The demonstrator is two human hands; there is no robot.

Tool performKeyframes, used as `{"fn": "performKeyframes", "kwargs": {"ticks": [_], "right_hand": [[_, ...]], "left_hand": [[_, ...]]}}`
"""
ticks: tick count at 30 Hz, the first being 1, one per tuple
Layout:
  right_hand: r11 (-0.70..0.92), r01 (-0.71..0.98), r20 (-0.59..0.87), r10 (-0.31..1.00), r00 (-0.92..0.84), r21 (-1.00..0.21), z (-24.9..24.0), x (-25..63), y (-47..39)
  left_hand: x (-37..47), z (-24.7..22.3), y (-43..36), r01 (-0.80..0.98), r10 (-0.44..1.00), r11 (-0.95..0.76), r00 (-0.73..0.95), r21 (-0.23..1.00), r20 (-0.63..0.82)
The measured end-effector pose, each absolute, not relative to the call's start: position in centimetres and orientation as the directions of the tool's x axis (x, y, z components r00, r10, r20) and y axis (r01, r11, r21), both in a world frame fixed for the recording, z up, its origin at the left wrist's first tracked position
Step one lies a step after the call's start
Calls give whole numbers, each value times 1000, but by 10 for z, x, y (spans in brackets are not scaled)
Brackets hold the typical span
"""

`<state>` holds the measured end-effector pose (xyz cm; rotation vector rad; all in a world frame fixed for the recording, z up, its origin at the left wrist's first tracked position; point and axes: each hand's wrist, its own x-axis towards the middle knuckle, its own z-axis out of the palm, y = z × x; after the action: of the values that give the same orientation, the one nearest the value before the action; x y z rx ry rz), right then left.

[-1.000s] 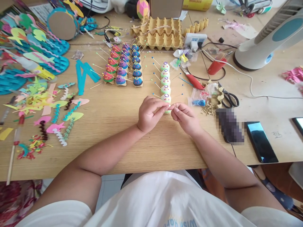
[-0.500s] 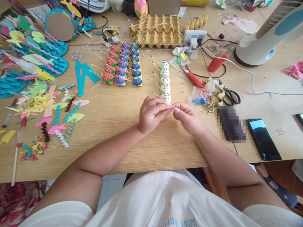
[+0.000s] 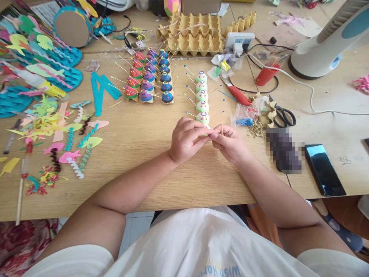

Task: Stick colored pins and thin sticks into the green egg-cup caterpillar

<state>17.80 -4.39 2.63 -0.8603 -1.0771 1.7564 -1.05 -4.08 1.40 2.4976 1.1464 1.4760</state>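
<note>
My left hand [image 3: 188, 139] is closed, its thumb and fingertips pinched together at the near end of a row of white-and-green domed pieces [image 3: 202, 96]. Whatever lies between those fingertips is too small to make out. Touching them from the right, my right hand [image 3: 230, 143] is closed round a thin wooden stick [image 3: 221, 129], which stands up between its fingers. Blue-tipped sticks poke out from both sides of the white row. Left of it stand rows of red, purple and blue domed pieces [image 3: 147, 85] with sticks.
Egg-tray cardboard [image 3: 193, 34] lies at the back. On the right are black-handled scissors [image 3: 285, 116], a red cup of sticks [image 3: 266, 75], a phone [image 3: 324, 169] and a lamp base [image 3: 308, 61]. Paper scraps [image 3: 37, 123] and blue strips [image 3: 96, 94] spread over the left.
The view has shifted slightly. The stick in my right hand stands a little higher and more upright, and my fingertips have moved slightly; both hands stay together.
</note>
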Motion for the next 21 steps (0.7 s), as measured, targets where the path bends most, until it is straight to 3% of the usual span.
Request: {"fn": "performKeyframes", "kwargs": {"ticks": [10,21], "right_hand": [[-162,-288,-55,936,-347,-944,27,178,-43],[-291,-365,-118,896,-428,-884,26,179,-41]], "left_hand": [[-11,13,-39,541,566,-754,249,371,786],[-14,8,-38,536,545,-767,255,353,798]]}}
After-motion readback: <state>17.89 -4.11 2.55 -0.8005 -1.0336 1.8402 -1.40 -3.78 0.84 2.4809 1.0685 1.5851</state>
